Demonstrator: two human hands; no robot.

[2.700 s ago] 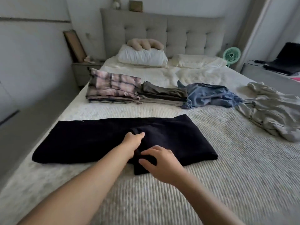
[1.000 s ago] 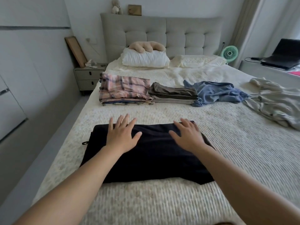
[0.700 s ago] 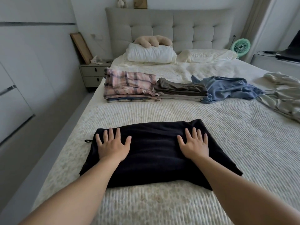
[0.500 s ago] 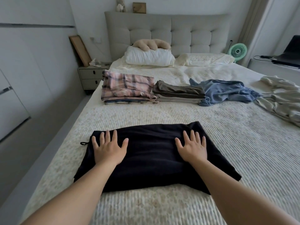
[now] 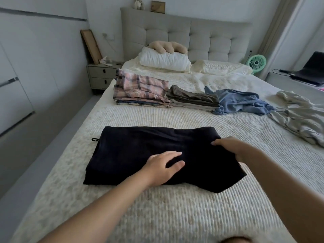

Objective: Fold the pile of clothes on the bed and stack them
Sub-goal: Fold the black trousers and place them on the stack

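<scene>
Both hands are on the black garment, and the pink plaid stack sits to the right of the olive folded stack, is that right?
Not quite. The head view shows the pink plaid stack to the left of the olive folded stack. The left hand and right hand are indeed on the black garment.

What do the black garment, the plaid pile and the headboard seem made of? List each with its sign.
Black garment: soft matte knit, perhaps jersey or fleece; no sheen, limp thick folds.
Plaid pile: light woven cotton, possibly flannel or gauze; crinkled surface, woven check in pink and grey.
Headboard: grey upholstery fabric over padding; tufted squares with stitched dimples.
</scene>
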